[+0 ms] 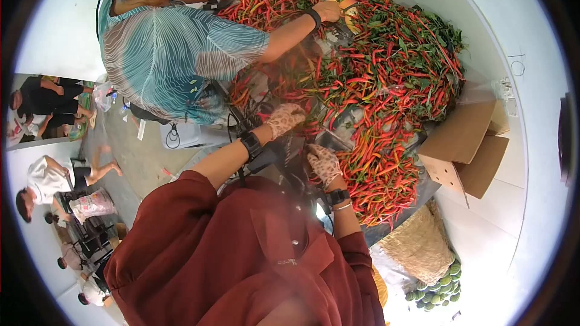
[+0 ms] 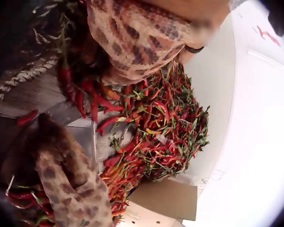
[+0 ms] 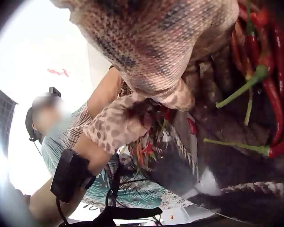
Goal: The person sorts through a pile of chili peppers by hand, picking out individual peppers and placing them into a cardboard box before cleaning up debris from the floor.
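My left hand [image 1: 286, 121], in a spotted fabric glove, grips red chili peppers by the dark container in front of me. In the left wrist view, chili peppers [image 2: 68, 85] show below its fingers. My right hand [image 1: 324, 165], gloved alike, is close by with bent fingers. In the right wrist view the right hand [image 3: 156, 47] is near the left hand [image 3: 113, 125], and red chili peppers with green stems [image 3: 270, 90] lie beside it. I cannot tell whether the right fingers hold anything, as the fingertips are dark or hidden.
A large heap of red chili peppers [image 1: 386, 66] with leaves covers the table. Another person [image 1: 175, 54] reaches into it at my left. A cardboard box [image 1: 462, 139] stands at the right, near a sack [image 1: 420, 244] and green round produce [image 1: 438, 290]. More people sit farther left.
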Motion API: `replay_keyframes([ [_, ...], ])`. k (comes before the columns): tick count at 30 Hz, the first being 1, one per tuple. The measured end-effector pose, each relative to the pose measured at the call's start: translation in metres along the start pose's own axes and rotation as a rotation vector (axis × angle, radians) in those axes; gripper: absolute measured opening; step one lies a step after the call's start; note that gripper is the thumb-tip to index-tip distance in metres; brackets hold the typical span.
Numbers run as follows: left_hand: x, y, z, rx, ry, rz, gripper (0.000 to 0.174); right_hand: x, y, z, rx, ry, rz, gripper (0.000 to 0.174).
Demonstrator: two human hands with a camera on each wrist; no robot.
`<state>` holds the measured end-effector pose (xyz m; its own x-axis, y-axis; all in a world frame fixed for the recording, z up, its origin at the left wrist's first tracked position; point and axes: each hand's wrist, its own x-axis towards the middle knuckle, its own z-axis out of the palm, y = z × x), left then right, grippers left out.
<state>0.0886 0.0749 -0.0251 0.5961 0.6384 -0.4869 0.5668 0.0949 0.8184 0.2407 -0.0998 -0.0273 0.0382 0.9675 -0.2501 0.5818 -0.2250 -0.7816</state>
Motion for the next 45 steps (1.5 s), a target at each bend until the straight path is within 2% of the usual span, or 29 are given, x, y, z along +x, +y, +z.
replay_keyframes([
  [9,-0.020,0.015,-0.018,-0.248,0.101,-0.127,0.036,0.004,-0.013,-0.009,0.050,-0.034,0.064,0.030],
  [13,-0.021,0.012,-0.018,-0.357,0.103,-0.176,0.038,0.011,-0.032,-0.016,0.076,0.064,0.055,0.037],
  [15,-0.011,0.006,-0.014,-0.215,0.081,-0.057,0.038,0.019,-0.038,-0.014,0.055,0.094,0.062,0.040],
  [16,0.005,-0.016,-0.005,-0.213,0.079,-0.056,0.038,0.023,-0.038,-0.012,-0.024,0.089,0.067,0.043],
  [18,0.044,-0.067,0.020,-0.104,0.174,0.155,0.038,0.029,-0.039,-0.013,-0.104,0.088,0.074,0.045],
  [19,0.040,-0.046,0.019,-0.105,0.171,0.157,0.038,0.031,-0.043,-0.017,-0.139,0.029,0.144,0.046],
  [21,0.017,0.030,0.005,0.250,0.067,0.021,0.043,0.030,-0.042,-0.020,-0.175,-0.029,0.213,0.047],
  [22,0.018,0.038,0.002,0.239,-0.017,-0.028,0.052,0.025,-0.036,-0.020,-0.181,0.003,0.179,0.046],
  [23,0.019,0.038,0.007,0.236,-0.022,-0.029,0.052,0.019,-0.029,-0.020,-0.187,0.033,0.149,0.045],
  [25,0.021,0.036,0.020,0.538,0.086,0.125,0.059,0.008,-0.019,-0.020,-0.182,0.052,0.170,0.044],
  [26,0.023,0.035,0.025,0.536,0.083,0.127,0.059,0.004,-0.014,-0.019,-0.174,0.072,0.183,0.042],
  [28,0.019,0.042,0.029,0.715,0.108,0.166,0.064,-0.001,-0.010,-0.016,-0.163,0.091,0.170,0.041],
  [31,0.019,0.055,0.030,0.801,-0.005,0.126,0.066,-0.003,-0.013,-0.018,-0.147,0.111,0.174,0.039],
  [35,0.028,0.054,0.032,0.774,-0.053,0.119,0.062,-0.001,-0.014,-0.018,-0.139,0.110,0.206,0.038],
  [37,0.042,0.029,0.042,0.826,0.028,0.253,0.054,-0.001,-0.013,-0.018,-0.139,0.118,0.204,0.038],
  [41,0.043,0.046,0.034,0.826,-0.085,0.230,0.046,-0.002,-0.013,-0.018,-0.127,0.137,0.193,0.037],
  [43,0.030,0.085,0.018,0.743,-0.222,0.011,0.047,-0.002,-0.011,-0.016,-0.133,0.149,0.181,0.037],
  [44,0.042,0.064,0.022,0.743,-0.220,0.013,0.047,-0.003,-0.010,-0.015,-0.136,0.156,0.171,0.037],
  [45,0.061,0.025,0.028,0.591,-0.143,0.085,0.049,-0.003,-0.011,-0.017,-0.136,0.158,0.172,0.037],
])
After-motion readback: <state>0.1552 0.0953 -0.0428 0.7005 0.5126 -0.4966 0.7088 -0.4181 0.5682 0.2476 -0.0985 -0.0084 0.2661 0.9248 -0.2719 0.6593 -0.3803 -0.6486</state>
